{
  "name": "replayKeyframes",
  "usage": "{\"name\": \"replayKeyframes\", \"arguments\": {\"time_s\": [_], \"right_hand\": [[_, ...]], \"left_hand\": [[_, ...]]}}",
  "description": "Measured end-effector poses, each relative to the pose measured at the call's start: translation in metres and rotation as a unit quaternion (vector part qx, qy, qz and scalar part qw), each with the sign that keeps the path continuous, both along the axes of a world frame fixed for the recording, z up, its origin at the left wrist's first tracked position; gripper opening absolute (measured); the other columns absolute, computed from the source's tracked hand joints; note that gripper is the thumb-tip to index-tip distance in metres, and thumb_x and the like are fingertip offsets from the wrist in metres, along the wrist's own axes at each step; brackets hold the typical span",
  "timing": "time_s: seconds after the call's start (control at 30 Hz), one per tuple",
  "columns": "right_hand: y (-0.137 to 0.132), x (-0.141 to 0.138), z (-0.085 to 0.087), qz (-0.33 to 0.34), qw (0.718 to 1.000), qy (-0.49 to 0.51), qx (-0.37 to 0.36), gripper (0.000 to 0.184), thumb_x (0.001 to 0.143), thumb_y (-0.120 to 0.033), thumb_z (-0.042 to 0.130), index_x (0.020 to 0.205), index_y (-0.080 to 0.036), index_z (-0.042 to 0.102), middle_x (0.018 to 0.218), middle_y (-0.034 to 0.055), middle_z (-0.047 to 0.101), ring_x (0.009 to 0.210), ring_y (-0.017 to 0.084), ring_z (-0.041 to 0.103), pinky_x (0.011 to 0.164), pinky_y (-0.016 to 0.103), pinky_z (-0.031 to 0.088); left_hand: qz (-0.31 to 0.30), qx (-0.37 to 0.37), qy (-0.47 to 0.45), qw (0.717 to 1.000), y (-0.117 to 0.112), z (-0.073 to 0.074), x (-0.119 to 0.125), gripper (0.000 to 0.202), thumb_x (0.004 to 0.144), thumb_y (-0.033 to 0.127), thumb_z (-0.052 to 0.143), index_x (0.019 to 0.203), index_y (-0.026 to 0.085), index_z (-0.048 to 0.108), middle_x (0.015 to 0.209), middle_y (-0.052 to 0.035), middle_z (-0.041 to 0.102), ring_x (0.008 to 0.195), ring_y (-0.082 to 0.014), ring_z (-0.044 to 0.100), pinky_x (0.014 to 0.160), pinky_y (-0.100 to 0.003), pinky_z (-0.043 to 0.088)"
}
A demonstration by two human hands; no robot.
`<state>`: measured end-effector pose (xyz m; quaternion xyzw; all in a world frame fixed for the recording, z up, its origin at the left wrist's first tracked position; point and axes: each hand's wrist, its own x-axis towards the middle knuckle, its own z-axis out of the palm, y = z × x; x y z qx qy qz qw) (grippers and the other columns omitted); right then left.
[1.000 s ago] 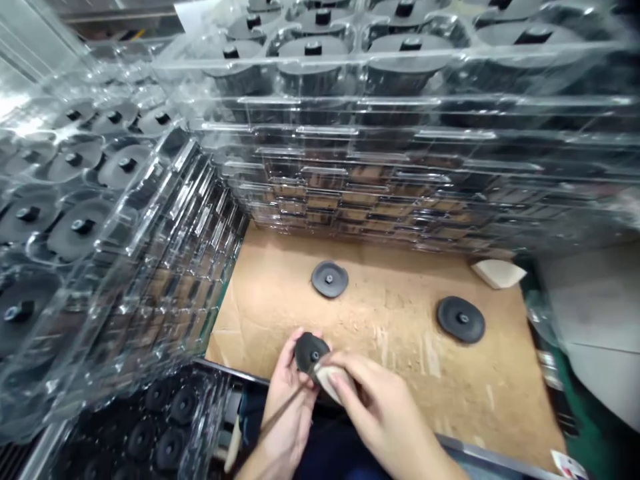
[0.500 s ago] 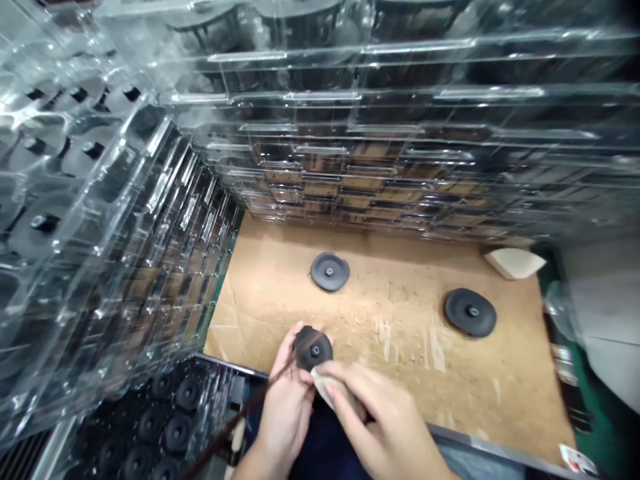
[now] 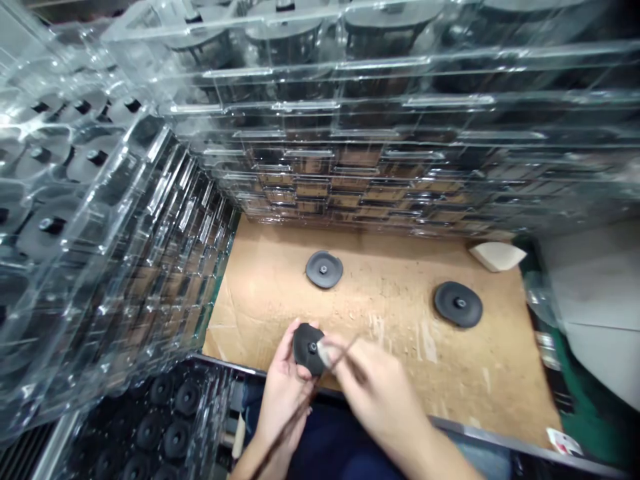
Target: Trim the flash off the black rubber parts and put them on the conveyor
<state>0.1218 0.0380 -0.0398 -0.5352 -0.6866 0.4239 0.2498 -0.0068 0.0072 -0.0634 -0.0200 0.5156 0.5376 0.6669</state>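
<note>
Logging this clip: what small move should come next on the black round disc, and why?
Likely a wipe across its face: the left hand holds the black round rubber disc, and the right hand presses a small pale pad against its centre.

— Disc (image 3: 306, 347) in hand?
— Black, matte.
— The two loose discs (image 3: 324, 269)?
— Dark grey to black.
— Table (image 3: 390, 293)?
— Tan, speckled, with pale scratch streaks.
— Remainder?
— Trays (image 3: 125, 220) clear, black parts showing through. Wedge (image 3: 497, 255) cream. Mat (image 3: 583, 420) green.

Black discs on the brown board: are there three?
No, two black discs lie on the board; a third disc is in the left hand.
</note>
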Motion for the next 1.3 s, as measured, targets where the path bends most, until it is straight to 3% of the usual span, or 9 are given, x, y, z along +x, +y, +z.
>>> {"name": "replayKeyframes", "arguments": {"time_s": [0.17, 0.3, 0.5, 0.67, 0.87, 0.97, 1.07, 1.17, 1.3], "right_hand": [[0.011, 0.005, -0.002, 0.011, 1.0, 0.01, -0.012, 0.019, 0.085, -0.02, 0.047, 0.086, -0.022, 0.065, 0.079, -0.0009, 0.07, 0.067, 0.013, 0.064, 0.061, 0.021, 0.049], [0.023, 0.008, -0.002, -0.026, 1.0, -0.005, 0.006, 0.021, 0.088, -0.023, 0.044, 0.093, -0.019, 0.065, 0.092, 0.004, 0.069, 0.083, 0.016, 0.063, 0.074, 0.027, 0.048], [0.018, -0.007, 0.01, 0.077, 0.997, 0.02, 0.002, 0.018, 0.082, -0.016, 0.051, 0.088, -0.023, 0.066, 0.083, -0.0012, 0.069, 0.075, 0.013, 0.064, 0.07, 0.023, 0.049], [0.013, -0.007, 0.003, 0.032, 0.999, 0.027, 0.019, 0.022, 0.086, -0.017, 0.045, 0.095, -0.017, 0.064, 0.095, 0.0055, 0.068, 0.088, 0.017, 0.062, 0.08, 0.029, 0.047], [0.012, 0.013, -0.001, 0.007, 0.999, 0.034, -0.006, 0.018, 0.085, -0.021, 0.049, 0.09, -0.023, 0.066, 0.086, -0.0001, 0.07, 0.073, 0.013, 0.065, 0.065, 0.022, 0.05], [0.015, 0.0, -0.001, -0.033, 0.999, 0.04, 0.0, 0.023, 0.089, -0.023, 0.043, 0.098, -0.02, 0.064, 0.097, 0.0035, 0.068, 0.085, 0.015, 0.063, 0.076, 0.025, 0.048], [0.007, -0.006, 0.002, 0.01, 0.998, 0.057, -0.006, 0.019, 0.085, -0.02, 0.048, 0.092, -0.022, 0.066, 0.091, 0.0, 0.068, 0.085, 0.013, 0.063, 0.077, 0.023, 0.048], [-0.012, 0.017, 0.0, 0.034, 0.998, 0.048, -0.027, 0.017, 0.083, -0.022, 0.051, 0.084, -0.024, 0.068, 0.079, -0.0024, 0.069, 0.071, 0.013, 0.064, 0.064, 0.021, 0.05], [-0.032, 0.057, -0.008, -0.036, 0.998, 0.003, -0.043, 0.02, 0.084, -0.028, 0.049, 0.087, -0.02, 0.067, 0.082, 0.0028, 0.071, 0.058, 0.015, 0.063, 0.051, 0.023, 0.05]], "left_hand": [[-0.01, 0.037, -0.028, 0.999, -0.003, -0.005, -0.002, 0.057, 0.059, 0.022, 0.075, 0.113, 0.027, 0.056, 0.118, -0.0088, 0.061, 0.108, -0.0239, 0.056, 0.091, -0.032, 0.045], [0.0, 0.037, -0.016, 0.999, -0.003, -0.005, -0.002, 0.056, 0.059, 0.02, 0.076, 0.112, 0.026, 0.058, 0.112, -0.0065, 0.064, 0.1, -0.0186, 0.06, 0.083, -0.023, 0.048], [-0.009, 0.044, -0.021, 0.999, -0.002, -0.005, -0.004, 0.058, 0.062, 0.015, 0.073, 0.116, 0.024, 0.055, 0.11, -0.009, 0.065, 0.093, -0.0177, 0.062, 0.081, -0.024, 0.049], [-0.007, 0.048, -0.022, 0.999, -0.003, -0.003, -0.004, 0.054, 0.063, 0.016, 0.072, 0.113, 0.026, 0.057, 0.105, -0.0052, 0.067, 0.086, -0.0129, 0.063, 0.075, -0.018, 0.049], [-0.013, 0.042, -0.013, 0.999, -0.001, -0.001, -0.002, 0.057, 0.064, 0.012, 0.07, 0.117, 0.023, 0.053, 0.113, -0.0088, 0.063, 0.099, -0.0185, 0.059, 0.083, -0.025, 0.047], [-0.014, 0.051, -0.009, 0.999, -0.003, -0.003, -0.002, 0.059, 0.064, 0.012, 0.071, 0.118, 0.025, 0.052, 0.109, -0.0059, 0.065, 0.093, -0.0158, 0.061, 0.079, -0.022, 0.048], [-0.024, 0.063, -0.012, 0.998, -0.004, -0.003, -0.004, 0.061, 0.065, 0.015, 0.071, 0.121, 0.025, 0.049, 0.11, -0.0065, 0.064, 0.089, -0.015, 0.062, 0.076, -0.022, 0.048], [-0.04, 0.07, -0.018, 0.997, -0.003, -0.001, -0.005, 0.069, 0.061, 0.023, 0.074, 0.124, 0.025, 0.044, 0.116, -0.0096, 0.061, 0.097, -0.0204, 0.061, 0.082, -0.028, 0.048], [-0.073, 0.069, -0.029, 0.995, -0.002, 0.002, -0.007, 0.069, 0.058, 0.032, 0.076, 0.12, 0.021, 0.049, 0.114, -0.0111, 0.061, 0.099, -0.0241, 0.06, 0.087, -0.032, 0.046]]}}
